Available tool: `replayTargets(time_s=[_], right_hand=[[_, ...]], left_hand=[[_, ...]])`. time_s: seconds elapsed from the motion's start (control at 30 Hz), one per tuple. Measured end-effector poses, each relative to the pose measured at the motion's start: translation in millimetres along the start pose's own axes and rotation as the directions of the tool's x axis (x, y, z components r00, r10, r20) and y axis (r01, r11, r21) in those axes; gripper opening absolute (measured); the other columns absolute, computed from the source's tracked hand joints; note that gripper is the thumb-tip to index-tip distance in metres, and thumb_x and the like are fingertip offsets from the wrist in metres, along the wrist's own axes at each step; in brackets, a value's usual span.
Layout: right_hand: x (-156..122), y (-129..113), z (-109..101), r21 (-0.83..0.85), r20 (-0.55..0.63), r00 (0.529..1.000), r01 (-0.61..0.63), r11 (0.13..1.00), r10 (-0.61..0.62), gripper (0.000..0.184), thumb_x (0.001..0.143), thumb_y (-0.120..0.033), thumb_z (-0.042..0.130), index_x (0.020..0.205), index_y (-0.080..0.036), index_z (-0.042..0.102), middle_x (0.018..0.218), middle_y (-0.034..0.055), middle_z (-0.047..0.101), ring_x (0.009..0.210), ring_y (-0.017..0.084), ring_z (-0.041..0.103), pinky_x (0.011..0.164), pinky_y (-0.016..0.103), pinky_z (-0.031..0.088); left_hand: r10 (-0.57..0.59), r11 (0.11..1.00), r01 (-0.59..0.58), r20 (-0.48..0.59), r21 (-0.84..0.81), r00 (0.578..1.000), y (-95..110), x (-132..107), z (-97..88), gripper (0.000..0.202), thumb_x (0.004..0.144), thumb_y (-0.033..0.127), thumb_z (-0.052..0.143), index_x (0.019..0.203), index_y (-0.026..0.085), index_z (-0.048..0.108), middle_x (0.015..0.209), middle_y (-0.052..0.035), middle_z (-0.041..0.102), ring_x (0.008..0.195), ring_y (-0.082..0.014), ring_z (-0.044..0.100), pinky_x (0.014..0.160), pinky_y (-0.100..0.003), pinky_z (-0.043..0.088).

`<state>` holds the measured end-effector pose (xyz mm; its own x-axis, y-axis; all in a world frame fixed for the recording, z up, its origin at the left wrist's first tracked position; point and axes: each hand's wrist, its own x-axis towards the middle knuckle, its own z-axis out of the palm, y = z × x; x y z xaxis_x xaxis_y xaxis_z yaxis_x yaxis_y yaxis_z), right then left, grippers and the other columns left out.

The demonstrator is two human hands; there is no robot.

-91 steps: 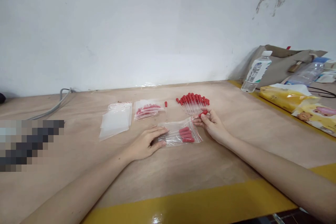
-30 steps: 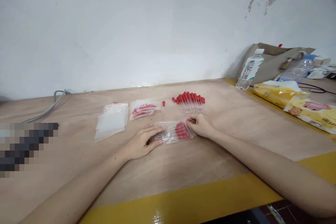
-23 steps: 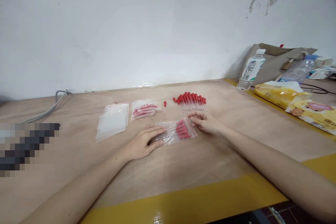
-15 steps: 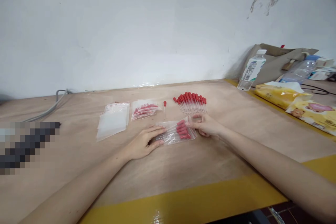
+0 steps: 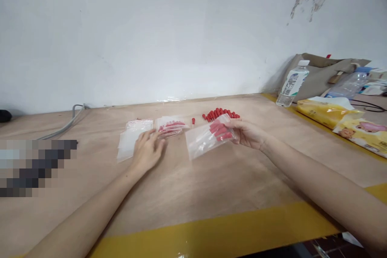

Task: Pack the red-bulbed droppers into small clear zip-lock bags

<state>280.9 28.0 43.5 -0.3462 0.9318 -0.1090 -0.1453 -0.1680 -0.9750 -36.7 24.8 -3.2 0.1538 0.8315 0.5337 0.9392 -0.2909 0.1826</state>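
Observation:
My right hand (image 5: 249, 134) grips a clear zip bag (image 5: 207, 139) holding several red-capped droppers and lifts it off the wooden table (image 5: 193, 185). Behind the bag lies a row of loose red-capped droppers (image 5: 220, 113), and a single dropper (image 5: 193, 121) lies to their left. My left hand (image 5: 147, 150) hovers with fingers spread, nothing in it, just in front of a filled bag of droppers (image 5: 171, 126) and next to a stack of empty zip bags (image 5: 133, 139).
At the right stand a water bottle (image 5: 293, 82), a brown paper bag (image 5: 325, 73), a second bottle (image 5: 350, 84) and two yellow tissue packs (image 5: 328, 109). A grey cable (image 5: 65, 123) runs at the back left. Yellow tape (image 5: 217, 234) edges the table front.
My right hand has picked the filled bag up off the table. My left hand has let go of it and moved left toward the stack of bags.

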Motion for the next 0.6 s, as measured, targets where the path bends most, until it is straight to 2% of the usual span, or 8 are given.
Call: replayTargets(time_s=[0.07, 0.13, 0.2, 0.3, 0.37, 0.47, 0.53, 0.6], right_hand=[[10, -8, 13, 0.051, -0.056, 0.997, 0.052, 0.997, -0.049, 0.013, 0.076, -0.026, 0.057, 0.080, -0.016, 0.064, 0.080, 0.0065, 0.068, 0.058, 0.011, 0.058, 0.036, 0.017, 0.033], [26, -13, 30, 0.110, -0.123, 0.989, 0.099, 0.989, -0.085, 0.012, 0.080, -0.024, 0.053, 0.079, -0.016, 0.062, 0.079, 0.0054, 0.068, 0.063, 0.011, 0.060, 0.044, 0.017, 0.041], [47, -13, 50, 0.165, -0.176, 0.980, 0.119, 0.979, -0.090, 0.015, 0.083, -0.021, 0.048, 0.073, -0.016, 0.057, 0.074, 0.0049, 0.066, 0.065, 0.011, 0.061, 0.055, 0.020, 0.048], [83, -8, 79, 0.202, -0.316, 0.939, 0.204, 0.958, -0.133, 0.020, 0.086, -0.014, 0.039, 0.070, -0.017, 0.050, 0.071, 0.0035, 0.064, 0.073, 0.010, 0.062, 0.069, 0.019, 0.051], [104, -1, 97, 0.186, -0.356, 0.927, 0.192, 0.964, -0.117, 0.020, 0.086, -0.011, 0.035, 0.071, -0.018, 0.046, 0.069, 0.0016, 0.061, 0.074, 0.009, 0.061, 0.072, 0.019, 0.050], [122, 14, 118, 0.129, -0.352, 0.932, 0.145, 0.981, -0.091, 0.018, 0.086, -0.008, 0.031, 0.079, -0.019, 0.044, 0.068, 0.0010, 0.059, 0.073, 0.009, 0.061, 0.069, 0.021, 0.051], [125, 23, 124, 0.063, -0.309, 0.947, 0.112, 0.992, -0.087, 0.019, 0.086, -0.006, 0.030, 0.080, -0.018, 0.044, 0.067, 0.0015, 0.059, 0.070, 0.010, 0.061, 0.065, 0.022, 0.051], [121, 28, 120, -0.024, -0.230, 0.967, 0.109, 0.994, -0.112, 0.018, 0.086, -0.009, 0.034, 0.077, -0.016, 0.047, 0.063, 0.0025, 0.059, 0.064, 0.011, 0.061, 0.059, 0.023, 0.050]], left_hand=[[-0.156, 0.979, 0.157, -0.014, 0.128, 0.988, -16, 6, -6.5, 0.039, 0.087, 0.037, 0.037, 0.112, 0.017, 0.059, 0.120, -0.0119, 0.054, 0.114, -0.0313, 0.044, 0.096, -0.046, 0.035], [-0.257, 0.944, 0.251, -0.001, 0.215, 0.966, -27, 11, -12.4, 0.041, 0.087, 0.036, 0.035, 0.116, 0.018, 0.056, 0.120, -0.0116, 0.054, 0.114, -0.0327, 0.044, 0.095, -0.046, 0.034], [-0.336, 0.908, 0.306, 0.060, 0.286, 0.940, -33, 12, -14.0, 0.047, 0.087, 0.039, 0.033, 0.123, 0.015, 0.049, 0.124, -0.0142, 0.051, 0.116, -0.0354, 0.042, 0.095, -0.048, 0.033], [-0.438, 0.862, 0.349, 0.195, 0.368, 0.877, -39, 11, -7.0, 0.064, 0.087, 0.049, 0.028, 0.132, 0.005, 0.037, 0.129, -0.0234, 0.043, 0.121, -0.0408, 0.035, 0.095, -0.051, 0.030], [-0.467, 0.849, 0.354, 0.244, 0.393, 0.850, -44, 9, 0.2, 0.071, 0.087, 0.053, 0.023, 0.133, 0.000, 0.033, 0.131, -0.0275, 0.039, 0.123, -0.0430, 0.032, 0.094, -0.053, 0.029], [-0.467, 0.848, 0.346, 0.260, 0.401, 0.845, -50, 7, 7.4, 0.068, 0.087, 0.051, 0.021, 0.130, 0.000, 0.036, 0.131, -0.0284, 0.038, 0.124, -0.0432, 0.031, 0.093, -0.055, 0.029], [-0.459, 0.852, 0.334, 0.268, 0.404, 0.847, -52, 7, 8.6, 0.063, 0.088, 0.047, 0.021, 0.127, 0.002, 0.040, 0.130, -0.0281, 0.039, 0.123, -0.0426, 0.032, 0.093, -0.056, 0.029], [-0.446, 0.858, 0.318, 0.277, 0.402, 0.851, -54, 8, 7.8, 0.057, 0.089, 0.042, 0.020, 0.122, 0.003, 0.044, 0.127, -0.0277, 0.041, 0.121, -0.0422, 0.036, 0.091, -0.056, 0.031]])
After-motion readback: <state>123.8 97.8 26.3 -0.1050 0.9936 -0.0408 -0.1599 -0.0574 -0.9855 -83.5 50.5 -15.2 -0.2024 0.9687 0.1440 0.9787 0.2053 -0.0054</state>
